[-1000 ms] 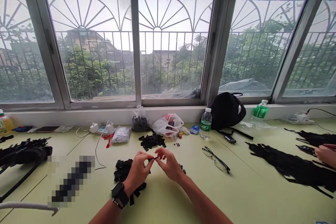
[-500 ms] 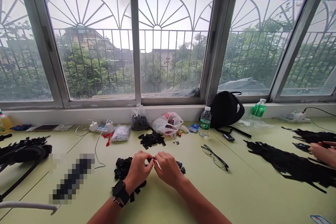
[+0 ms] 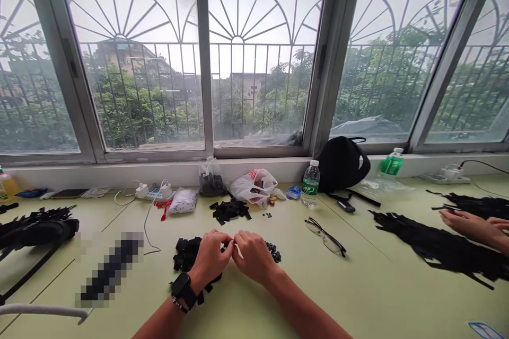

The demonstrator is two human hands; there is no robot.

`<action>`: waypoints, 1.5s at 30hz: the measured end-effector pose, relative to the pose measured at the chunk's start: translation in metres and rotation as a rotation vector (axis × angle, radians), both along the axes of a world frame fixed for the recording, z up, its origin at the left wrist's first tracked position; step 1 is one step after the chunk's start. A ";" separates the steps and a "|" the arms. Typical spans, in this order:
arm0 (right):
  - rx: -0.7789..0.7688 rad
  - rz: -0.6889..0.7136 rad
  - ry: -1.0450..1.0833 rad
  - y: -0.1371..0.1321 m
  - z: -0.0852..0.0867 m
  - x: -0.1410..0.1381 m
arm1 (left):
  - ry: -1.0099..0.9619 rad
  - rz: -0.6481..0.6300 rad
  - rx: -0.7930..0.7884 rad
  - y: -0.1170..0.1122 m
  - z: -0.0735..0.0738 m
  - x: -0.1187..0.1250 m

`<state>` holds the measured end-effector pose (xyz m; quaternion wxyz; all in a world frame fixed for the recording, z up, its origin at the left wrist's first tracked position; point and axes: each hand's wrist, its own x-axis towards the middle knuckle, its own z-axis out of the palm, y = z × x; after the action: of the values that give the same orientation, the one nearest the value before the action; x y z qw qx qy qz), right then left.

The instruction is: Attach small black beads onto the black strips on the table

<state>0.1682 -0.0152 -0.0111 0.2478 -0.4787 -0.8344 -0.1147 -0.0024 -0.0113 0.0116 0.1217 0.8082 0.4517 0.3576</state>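
My left hand (image 3: pixel 212 251), with a black watch on its wrist, is closed in a pinch at the middle of the table. Its fingertips meet those of my right hand (image 3: pixel 253 255), also closed. Whatever lies between the fingertips is too small and too covered to make out. A pile of short black fabric strips (image 3: pixel 185 254) lies beside and partly under my left hand. Small dark shiny pieces (image 3: pixel 274 252) are heaped just right of my right hand, which partly hides them. Farther back lies another pile of black strips (image 3: pixel 230 211), with a few tiny pieces (image 3: pixel 267 215) near it.
Eyeglasses (image 3: pixel 326 237) lie to the right. Behind stand a water bottle (image 3: pixel 310 184), a black bag (image 3: pixel 344 164) and plastic bags (image 3: pixel 254 189). A white cable (image 3: pixel 146 230) runs at left. Another person's hand (image 3: pixel 465 224) works by long black strips (image 3: pixel 433 246) at right.
My hands stay nearly in place, fingertips shifting slightly; the small dark bit between them is now hidden. At right, the other person's hand has moved left.
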 end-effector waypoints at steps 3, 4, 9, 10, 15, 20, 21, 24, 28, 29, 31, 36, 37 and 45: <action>-0.010 -0.005 -0.014 0.000 0.000 0.000 | -0.002 -0.010 -0.005 0.000 0.000 0.000; -0.013 -0.008 -0.017 0.000 -0.001 0.000 | -0.001 -0.019 -0.009 0.000 0.000 0.000; -0.026 -0.032 -0.069 0.000 -0.002 -0.002 | 0.033 -0.044 -0.019 0.000 0.000 0.001; -0.028 -0.036 -0.088 0.000 -0.002 -0.002 | 0.040 -0.047 -0.018 0.000 0.000 0.001; -0.029 -0.049 -0.169 0.002 -0.004 -0.005 | 0.051 -0.051 0.000 0.000 0.001 0.002; -0.025 -0.007 -0.199 0.002 -0.004 -0.005 | 0.022 -0.014 -0.013 0.002 0.000 0.002; -0.025 0.005 -0.203 0.002 -0.004 -0.005 | 0.004 -0.013 -0.021 0.002 -0.001 0.002; -0.033 0.008 -0.216 0.000 -0.002 -0.005 | -0.056 -0.020 -0.056 0.004 -0.004 0.001; -0.062 -0.003 -0.187 -0.001 0.001 -0.004 | -0.117 -0.043 -0.108 0.005 -0.005 0.001; -0.067 0.002 -0.171 -0.001 0.001 -0.003 | -0.129 -0.046 -0.116 0.005 -0.005 0.001; -0.063 0.017 -0.133 -0.001 0.002 -0.001 | -0.154 -0.048 -0.126 0.005 -0.005 0.001; -0.029 0.005 -0.053 0.001 0.000 -0.001 | -0.212 -0.097 -0.149 0.009 -0.005 0.001; -0.017 -0.002 -0.033 0.002 0.000 -0.002 | -0.225 -0.097 -0.152 0.010 -0.006 0.001; 0.039 0.068 0.097 -0.001 0.000 -0.011 | -0.202 0.158 -0.063 0.016 -0.014 0.001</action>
<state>0.1575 -0.0166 -0.0107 0.3010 -0.4504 -0.8347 -0.0990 -0.0017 0.0052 -0.0024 0.1636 0.7258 0.5104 0.4312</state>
